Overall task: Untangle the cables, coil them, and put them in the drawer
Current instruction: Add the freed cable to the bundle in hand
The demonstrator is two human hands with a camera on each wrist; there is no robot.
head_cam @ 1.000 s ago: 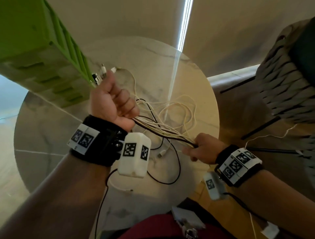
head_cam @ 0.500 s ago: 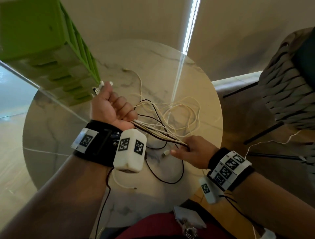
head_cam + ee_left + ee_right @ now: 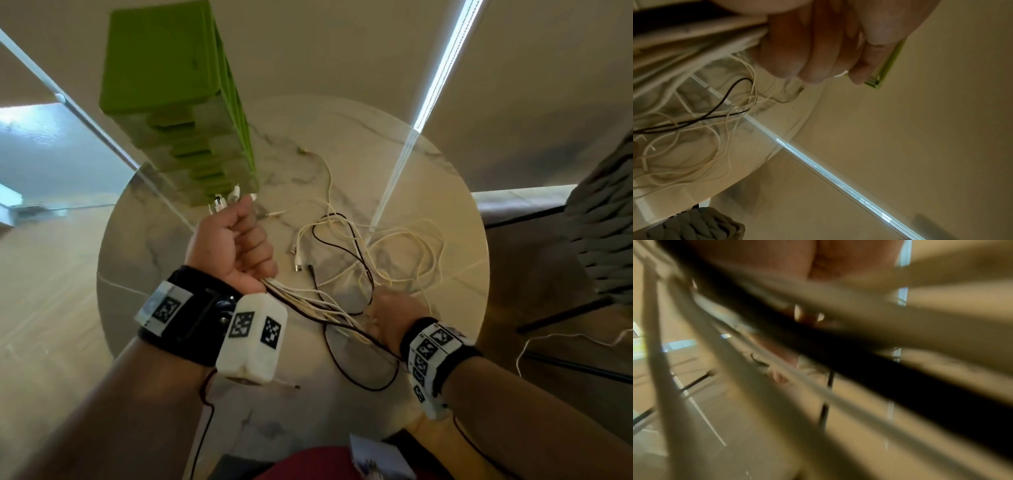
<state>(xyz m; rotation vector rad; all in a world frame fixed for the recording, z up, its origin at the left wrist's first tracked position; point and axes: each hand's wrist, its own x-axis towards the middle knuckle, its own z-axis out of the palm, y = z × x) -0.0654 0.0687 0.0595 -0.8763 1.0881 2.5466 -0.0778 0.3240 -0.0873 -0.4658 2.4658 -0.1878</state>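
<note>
My left hand point(image 3: 236, 246) is a fist round a bundle of white and black cables point(image 3: 308, 305); their plugs point(image 3: 226, 202) stick out above the thumb. The bundle runs down and right to my right hand point(image 3: 394, 315), which lies over the strands, its fingers hidden from the head view. Beyond it the loose cable tangle point(image 3: 383, 246) sprawls on the round marble table point(image 3: 342, 144). The left wrist view shows curled fingers point(image 3: 813, 53) and the tangle point(image 3: 694, 129). Blurred cable strands point(image 3: 859, 353) fill the right wrist view. The green drawer unit point(image 3: 178, 102) stands at the table's back left.
A woven grey chair point(image 3: 603, 233) stands to the right of the table. A thin white wire point(image 3: 565, 339) trails over the floor near it. A bright strip of light point(image 3: 442, 65) crosses the wall and table. Loose plug ends point(image 3: 298, 260) lie mid-table.
My left fist with the cable ends has stayed raised near the drawer unit. My right hand has slid along the bundle toward the tangle, farther onto the table.
</note>
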